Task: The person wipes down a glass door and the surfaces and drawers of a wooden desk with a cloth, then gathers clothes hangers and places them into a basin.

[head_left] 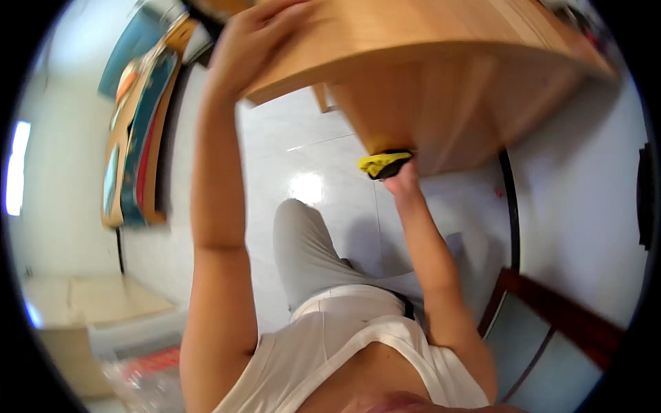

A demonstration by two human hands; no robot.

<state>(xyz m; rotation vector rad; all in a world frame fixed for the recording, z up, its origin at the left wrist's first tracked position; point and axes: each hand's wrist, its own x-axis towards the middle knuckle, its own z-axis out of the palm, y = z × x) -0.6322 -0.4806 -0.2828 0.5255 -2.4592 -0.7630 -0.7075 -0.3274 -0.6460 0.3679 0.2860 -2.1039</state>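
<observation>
A light wooden table (427,31) fills the upper part of the view, its front edge toward me and a wooden side panel (468,103) below the top. My left hand (265,34) lies on the tabletop near its left corner, fingers stretched over the wood. Lower down, my right hand (405,175) is closed on a yellow and black cloth (384,164), which touches the lower edge of the panel. Part of my right hand is hidden behind the cloth.
Shiny pale tiles (323,148) cover the floor. On the left stands a wooden unit (138,151) with colourful items, near a blue chair back (131,51). A plastic bag (144,375) is at the lower left. A dark red frame (564,316) stands at the lower right.
</observation>
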